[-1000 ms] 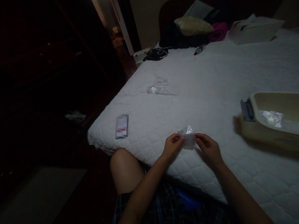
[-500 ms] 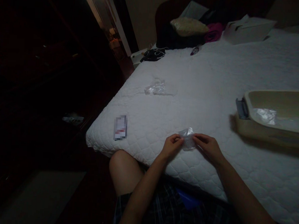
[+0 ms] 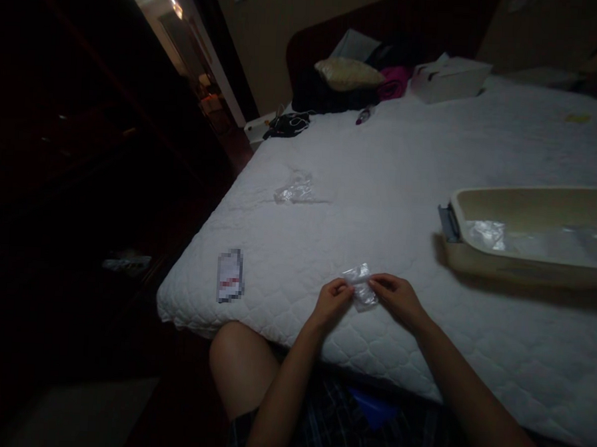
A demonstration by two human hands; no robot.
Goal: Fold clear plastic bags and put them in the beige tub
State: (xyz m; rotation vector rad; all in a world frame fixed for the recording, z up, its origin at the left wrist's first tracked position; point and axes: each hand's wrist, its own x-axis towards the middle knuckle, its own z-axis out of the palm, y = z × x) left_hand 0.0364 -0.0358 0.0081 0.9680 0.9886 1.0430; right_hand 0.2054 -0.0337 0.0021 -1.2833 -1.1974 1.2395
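Observation:
A small clear plastic bag (image 3: 364,295) is stretched between my two hands, just over the near part of the white quilted bed (image 3: 378,234). My left hand (image 3: 332,301) pinches its left side between thumb and fingers. On the right side, my right hand (image 3: 397,298) grips it the same way. The bag looks creased across its middle, with a shiny upper flap. Whether anything lies inside it I cannot tell.
To the right stands a cream plastic bin (image 3: 521,265) with a grey latch, holding clear plastic. Another clear plastic bag (image 3: 295,188) lies farther off. A blurred-out flat rectangular item (image 3: 230,276) rests near the left edge. A white box (image 3: 451,81) and a pillow (image 3: 349,75) sit at the back.
The view has shifted, so more of the bin shows at the right. Between my hands the plastic bag has changed shape, now creased, with its upper part spread wider.

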